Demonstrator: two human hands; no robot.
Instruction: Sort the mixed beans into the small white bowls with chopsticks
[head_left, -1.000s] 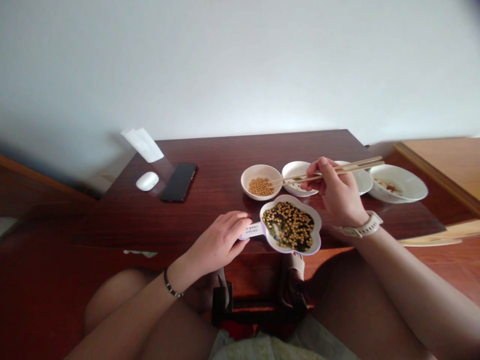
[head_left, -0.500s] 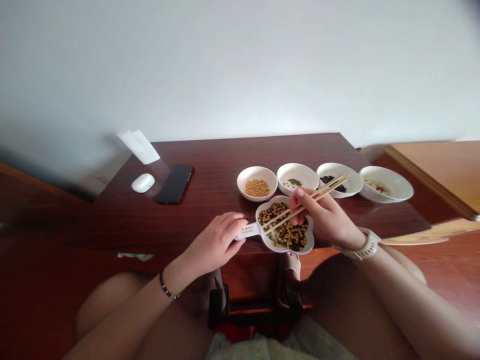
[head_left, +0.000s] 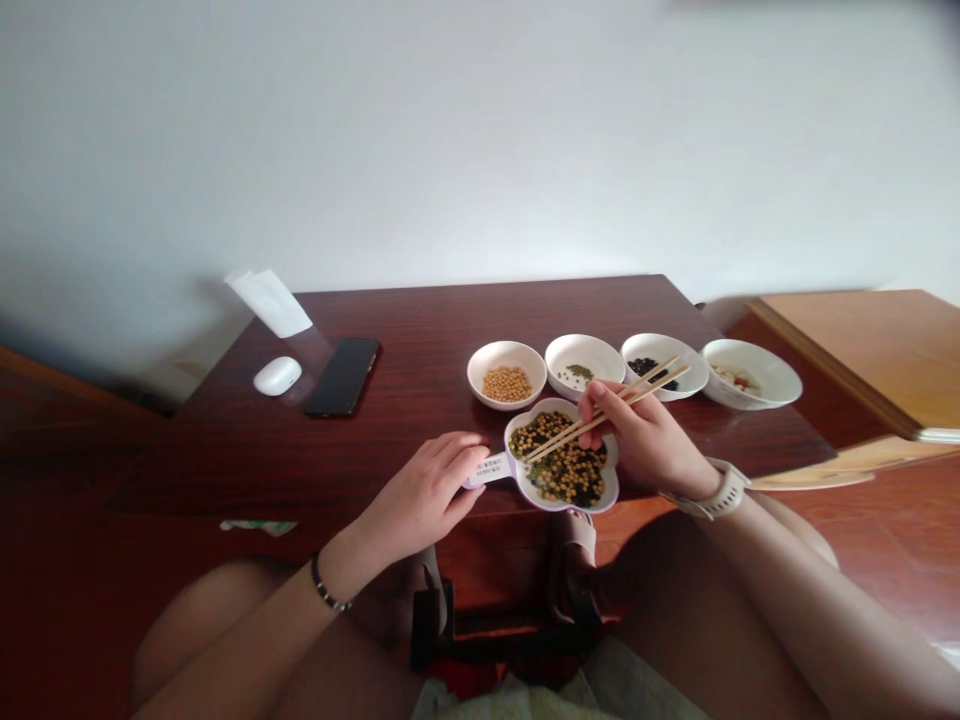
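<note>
My left hand [head_left: 431,495] is closed on the labelled handle of a white, flower-shaped dish [head_left: 611,490] with a lilac edge. Mixed yellow, green and black beans [head_left: 566,470] fill the dish. In my right hand [head_left: 645,430] is a pair of wooden chopsticks [head_left: 577,428], their tips down among the beans. Behind the dish stands a row of white bowls: one with yellow soybeans [head_left: 506,384], one with a few green beans [head_left: 579,371], one with black beans [head_left: 645,371]. A wider bowl [head_left: 772,385] at the right end holds pale and reddish pieces I cannot make out.
On the left of the dark wooden table [head_left: 420,320] lie a black phone [head_left: 343,377], a white earbud case [head_left: 277,376] and a folded white paper [head_left: 270,302]. A wall rises behind. A lighter wooden surface [head_left: 862,340] stands at the right.
The whole view has shifted slightly, so things sit a little lower and further left. The chopstick tips stay in the beans and look closer together. Both hands keep their hold.
</note>
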